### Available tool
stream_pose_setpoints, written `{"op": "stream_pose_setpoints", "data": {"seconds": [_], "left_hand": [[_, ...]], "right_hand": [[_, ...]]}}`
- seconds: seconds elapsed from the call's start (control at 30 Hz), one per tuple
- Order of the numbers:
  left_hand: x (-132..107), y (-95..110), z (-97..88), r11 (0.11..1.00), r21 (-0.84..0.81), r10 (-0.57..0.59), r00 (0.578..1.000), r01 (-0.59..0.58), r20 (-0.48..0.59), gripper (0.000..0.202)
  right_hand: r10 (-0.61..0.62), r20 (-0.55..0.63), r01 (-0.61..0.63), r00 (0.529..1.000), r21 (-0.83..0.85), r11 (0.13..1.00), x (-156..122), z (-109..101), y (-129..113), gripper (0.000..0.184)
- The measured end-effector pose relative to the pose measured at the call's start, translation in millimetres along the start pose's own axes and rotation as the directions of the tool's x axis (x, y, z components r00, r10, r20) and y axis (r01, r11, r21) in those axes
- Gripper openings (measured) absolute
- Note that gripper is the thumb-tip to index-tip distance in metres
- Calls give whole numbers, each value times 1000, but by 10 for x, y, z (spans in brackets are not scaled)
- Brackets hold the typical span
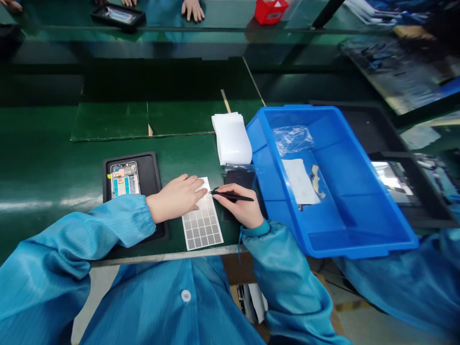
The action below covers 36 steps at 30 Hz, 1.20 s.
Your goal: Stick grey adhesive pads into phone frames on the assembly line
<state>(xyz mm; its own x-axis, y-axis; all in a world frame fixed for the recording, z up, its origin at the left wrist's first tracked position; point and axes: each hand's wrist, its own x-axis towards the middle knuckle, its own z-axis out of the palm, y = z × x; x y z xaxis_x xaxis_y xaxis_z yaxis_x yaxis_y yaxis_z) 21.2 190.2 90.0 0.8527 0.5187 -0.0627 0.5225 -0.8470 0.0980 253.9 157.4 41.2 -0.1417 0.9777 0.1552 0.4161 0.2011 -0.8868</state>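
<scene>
A white sheet of grey rectangular stickers (203,225) lies on the green bench near its front edge. Spread across the upper part of the sheet is my left hand (178,196), its fingers stretched out and pressing lightly on it. My right hand (244,208) grips black tweezers (235,196), whose tips meet the sheet's upper right edge beside my left fingers. To the left, an opened phone (124,178) with bare inner parts rests in a black tray (148,167); my left sleeve covers part of both.
A blue bin (338,201) on the right holds a clear plastic bag (293,139) and a white paper (300,181). White sheets (233,139) and a dark pouch (240,177) lie beside it. Across the bench are another person's hand (193,9) and a red box (270,12).
</scene>
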Motion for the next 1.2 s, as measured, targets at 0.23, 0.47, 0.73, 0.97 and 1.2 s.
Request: {"op": "stream_pose_setpoints", "data": {"seconds": [0.23, 0.47, 0.73, 0.97, 1.2], "left_hand": [[-4, 7, 7, 999, 34, 10, 1000, -10, 1, 50], [-5, 8, 6, 999, 34, 9, 1000, -9, 0, 51], [-18, 7, 12, 999, 33, 12, 1000, -12, -10, 50], [-20, 6, 13, 1000, 6, -7, 1000, 7, -28, 44], [-32, -88, -40, 989, -148, 6, 998, -15, -58, 40]], "right_hand": [[0, 10, 0, 1000, 1, 1000, -6, -21, 16, 19], [0, -5, 0, 1000, -10, 1000, -3, -2, 14, 19], [8, -21, -8, 1000, -9, 1000, 0, -6, 6, 18], [30, -53, -28, 998, 51, 998, -9, -38, -67, 15], [0, -123, 10, 992, 85, 996, -85, -109, -306, 12]]}}
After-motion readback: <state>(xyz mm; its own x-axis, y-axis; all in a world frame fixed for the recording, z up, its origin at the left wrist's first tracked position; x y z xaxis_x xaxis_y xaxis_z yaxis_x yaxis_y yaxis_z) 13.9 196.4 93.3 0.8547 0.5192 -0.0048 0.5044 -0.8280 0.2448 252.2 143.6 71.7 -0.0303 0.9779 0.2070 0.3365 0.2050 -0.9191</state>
